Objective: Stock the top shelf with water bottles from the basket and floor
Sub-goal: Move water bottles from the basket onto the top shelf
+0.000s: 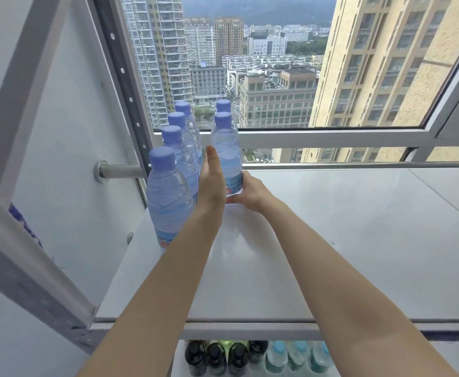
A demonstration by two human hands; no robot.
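Blue-capped water bottle (227,151) stands upright; your right hand (246,193) grips its base, your left hand (212,178) lies flat just beside it.

On the top shelf (331,240), four water bottles (168,197) stand in a line from near to far at the left end. Just right of them, a far bottle (223,106) stands behind a nearer bottle (227,153). The left hand (212,180) is between the lines. The right hand (250,193) holds the nearer bottle from its right.

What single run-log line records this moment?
step: placing | right hand: grips bottle base on top shelf | left hand: open beside bottle
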